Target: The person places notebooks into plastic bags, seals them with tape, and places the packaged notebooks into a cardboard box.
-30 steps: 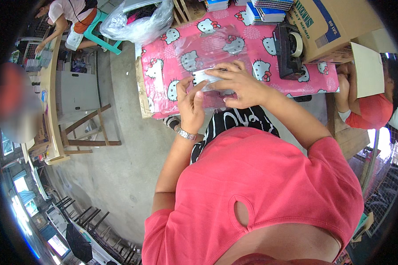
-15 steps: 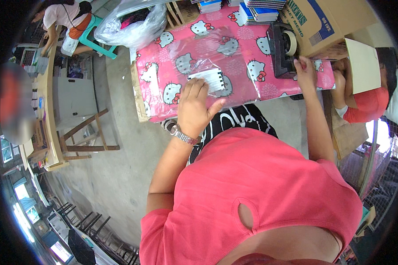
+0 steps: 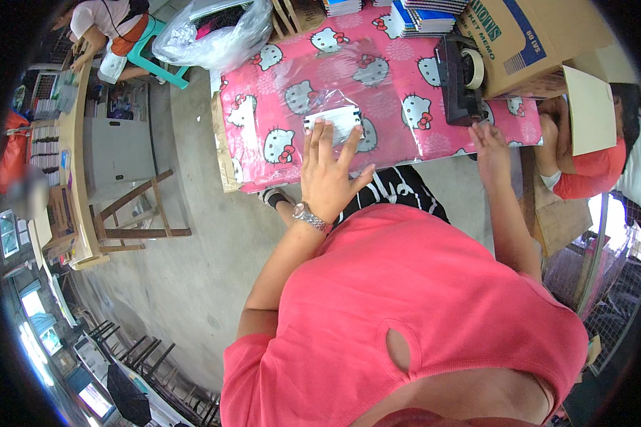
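My left hand (image 3: 331,174) lies with its fingers spread over small white spiral notepads (image 3: 340,116), pressing them onto the table. A sheet of clear plastic (image 3: 386,107) is spread around and beneath the notepads. My right hand (image 3: 493,153) is just off the near end of a black tape dispenser (image 3: 454,96), which holds a roll of tape (image 3: 473,70). Its thumb and fingers are pinched together; whatever is between them is too small to make out.
A pink patterned cover (image 3: 263,107) lies over the table. Stacked notebooks (image 3: 424,20) and a cardboard box (image 3: 523,46) stand at the back, near a plastic bag (image 3: 221,35). A person in red (image 3: 595,171) sits at right; another (image 3: 103,28) is at far left.
My right hand has drawn back from beside the tape dispenser toward me, its fingers now pinched. My left hand has shifted slightly right and its fingers have spread over the notepads.
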A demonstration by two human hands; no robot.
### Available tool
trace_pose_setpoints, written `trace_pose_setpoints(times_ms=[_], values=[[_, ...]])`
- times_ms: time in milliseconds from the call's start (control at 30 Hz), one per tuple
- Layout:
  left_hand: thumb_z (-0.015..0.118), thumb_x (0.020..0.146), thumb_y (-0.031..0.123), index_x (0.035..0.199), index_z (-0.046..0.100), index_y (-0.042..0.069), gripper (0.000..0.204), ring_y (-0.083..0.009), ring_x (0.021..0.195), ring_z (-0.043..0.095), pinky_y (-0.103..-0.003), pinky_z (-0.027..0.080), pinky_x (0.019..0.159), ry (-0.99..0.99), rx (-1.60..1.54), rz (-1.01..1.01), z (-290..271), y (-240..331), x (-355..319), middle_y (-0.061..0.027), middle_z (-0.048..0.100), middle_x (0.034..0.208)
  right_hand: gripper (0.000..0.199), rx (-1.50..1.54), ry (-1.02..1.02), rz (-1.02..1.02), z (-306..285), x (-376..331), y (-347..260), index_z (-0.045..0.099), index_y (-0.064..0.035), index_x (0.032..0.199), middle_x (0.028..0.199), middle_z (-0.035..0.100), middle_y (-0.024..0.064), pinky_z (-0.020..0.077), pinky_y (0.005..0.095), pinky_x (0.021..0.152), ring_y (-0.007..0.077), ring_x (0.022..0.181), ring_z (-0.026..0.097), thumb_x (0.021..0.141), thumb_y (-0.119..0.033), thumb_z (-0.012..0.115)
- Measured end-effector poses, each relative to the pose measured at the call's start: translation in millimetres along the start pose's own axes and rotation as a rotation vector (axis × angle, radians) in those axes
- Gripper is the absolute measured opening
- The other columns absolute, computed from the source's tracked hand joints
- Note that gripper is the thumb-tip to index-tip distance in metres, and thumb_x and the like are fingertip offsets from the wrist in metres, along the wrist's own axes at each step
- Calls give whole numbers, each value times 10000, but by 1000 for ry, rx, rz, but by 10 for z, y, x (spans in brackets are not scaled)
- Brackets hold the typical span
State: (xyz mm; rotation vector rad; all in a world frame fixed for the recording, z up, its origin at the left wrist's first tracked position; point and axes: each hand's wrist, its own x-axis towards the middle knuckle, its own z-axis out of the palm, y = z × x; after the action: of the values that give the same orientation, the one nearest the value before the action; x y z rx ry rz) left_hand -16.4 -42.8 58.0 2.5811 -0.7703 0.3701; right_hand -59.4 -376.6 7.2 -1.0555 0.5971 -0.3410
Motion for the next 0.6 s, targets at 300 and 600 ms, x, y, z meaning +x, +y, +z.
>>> trace_pose_setpoints(times_ms=[300, 600], values=[[713, 694, 305, 1298, 521, 193, 643, -463, 1249, 347, -529, 365, 1017, 4, -109, -87, 27, 10, -20, -258, 339, 1319, 111, -78, -506, 483, 930, -132, 211, 560, -82, 855, 697, 483, -37, 312, 208, 477, 61, 548, 411, 913, -174, 585], [734, 674, 295, 1270, 562, 180, 631, -488, 1251, 332, -531, 346, 1016, 55, -163, -107, 26, 25, -12, -360, 336, 1345, 303, -1332, -1149, -516, 2449, -73, -30, 635, -15, 716, 680, 625, 141, 456, 388, 590, 272, 635, 604, 776, -303, 707]])
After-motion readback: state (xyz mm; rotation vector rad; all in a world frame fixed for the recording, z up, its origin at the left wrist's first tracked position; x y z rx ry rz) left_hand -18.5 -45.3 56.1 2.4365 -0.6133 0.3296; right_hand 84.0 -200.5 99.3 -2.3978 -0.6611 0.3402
